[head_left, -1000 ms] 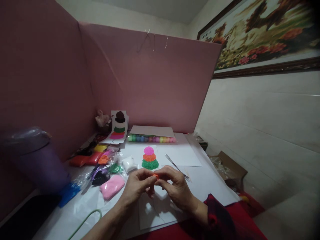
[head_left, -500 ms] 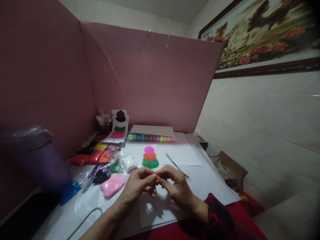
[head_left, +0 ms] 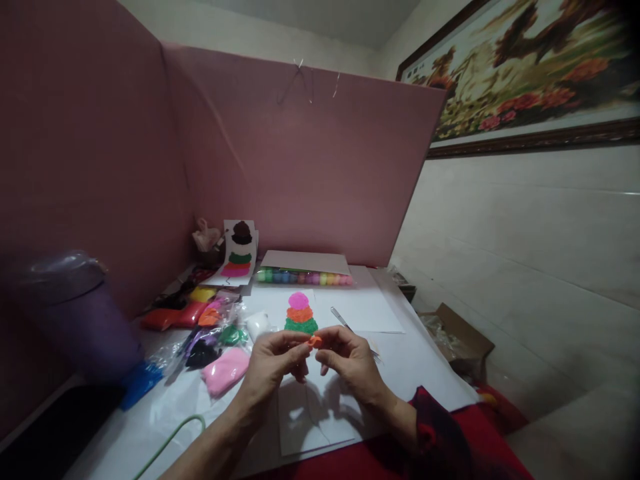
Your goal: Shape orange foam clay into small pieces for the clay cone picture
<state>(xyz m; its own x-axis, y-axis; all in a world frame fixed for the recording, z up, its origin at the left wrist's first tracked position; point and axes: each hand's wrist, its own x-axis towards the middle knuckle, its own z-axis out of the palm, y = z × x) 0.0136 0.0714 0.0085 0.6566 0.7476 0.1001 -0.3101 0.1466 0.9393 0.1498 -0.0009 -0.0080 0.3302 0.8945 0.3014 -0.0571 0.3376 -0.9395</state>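
Observation:
Between the fingertips of both hands is a small orange piece of modelling clay (head_left: 315,342). My left hand (head_left: 277,360) pinches it from the left, thumb against forefinger. My right hand (head_left: 350,363) pinches its other side. Both are raised over a white paper sheet (head_left: 305,427) near the front of the table. Just beyond the fingers lies a shape of stacked clay layers, with a pink top (head_left: 299,301), an orange middle (head_left: 299,313) and a green bottom (head_left: 301,325). Metal tweezers (head_left: 341,317) lie to its right, partly behind my right hand.
Bagged clay lies on the left, including a pink pack (head_left: 225,372), a white pack (head_left: 257,325) and a red pack (head_left: 161,319). Behind stand a row of coloured clay tubs (head_left: 305,277) and a decorated sheet (head_left: 241,253). A purple lidded container (head_left: 93,327) is at far left, a cardboard box (head_left: 465,340) at right.
Both hands have risen slightly and drawn a little apart at the fingertips. More of the orange clay shows between them now.

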